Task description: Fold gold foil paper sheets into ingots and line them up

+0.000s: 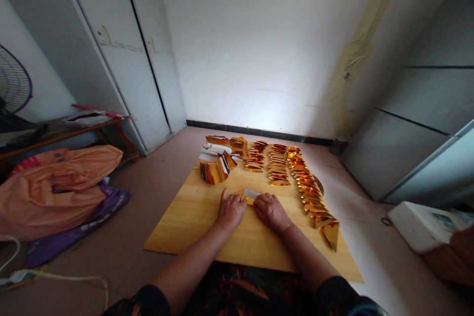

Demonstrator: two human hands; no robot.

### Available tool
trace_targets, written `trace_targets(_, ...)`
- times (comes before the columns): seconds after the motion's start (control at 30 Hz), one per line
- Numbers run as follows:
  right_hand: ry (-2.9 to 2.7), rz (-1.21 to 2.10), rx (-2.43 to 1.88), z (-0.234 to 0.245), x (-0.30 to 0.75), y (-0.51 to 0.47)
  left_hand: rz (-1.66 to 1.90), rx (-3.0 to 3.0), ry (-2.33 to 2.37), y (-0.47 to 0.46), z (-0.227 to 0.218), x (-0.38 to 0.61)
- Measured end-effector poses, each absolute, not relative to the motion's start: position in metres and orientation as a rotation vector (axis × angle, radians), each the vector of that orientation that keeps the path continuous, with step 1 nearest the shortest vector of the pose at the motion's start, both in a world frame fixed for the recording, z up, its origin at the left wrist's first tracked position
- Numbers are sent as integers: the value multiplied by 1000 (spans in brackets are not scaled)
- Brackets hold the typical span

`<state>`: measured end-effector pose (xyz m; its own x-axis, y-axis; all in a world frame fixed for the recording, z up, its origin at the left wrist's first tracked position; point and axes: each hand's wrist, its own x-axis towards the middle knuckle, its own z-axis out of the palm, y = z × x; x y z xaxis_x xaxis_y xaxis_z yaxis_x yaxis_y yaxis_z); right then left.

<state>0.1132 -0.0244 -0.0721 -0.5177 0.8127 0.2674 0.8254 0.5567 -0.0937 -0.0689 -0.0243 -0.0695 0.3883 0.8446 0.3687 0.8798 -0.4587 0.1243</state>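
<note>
A small gold-and-white paper piece (249,194) lies on the wooden board (192,222) in front of me. My left hand (230,210) presses on its left end with fingers bent. Pressed on the paper's right end is my right hand (271,211), fingers curled. Beyond them, a curled stack of gold foil sheets (215,170) and white-backed sheets (213,150) rests at the board's far left. Rows of folded gold pieces (278,164) run across the far side, and a long line of them (313,197) runs down the right edge.
An orange plastic bag (55,182) over a purple one lies on the floor at left, beside a low wooden bench (62,133) and a fan (13,84). White cupboard doors (129,54) stand behind. A white box (422,224) sits at right. Cords (55,279) trail at lower left.
</note>
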Motion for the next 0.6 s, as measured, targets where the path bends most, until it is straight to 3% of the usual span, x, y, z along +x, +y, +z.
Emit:
trace_targets(0.33, -2311, 215, -1371, -73, 123, -13, -526, -2573, -1571, -27, -65, -72)
trace_targets(0.6, -2321, 225, -1343, -74, 126, -15, -499, -2556, -1576, -24, -68, -72)
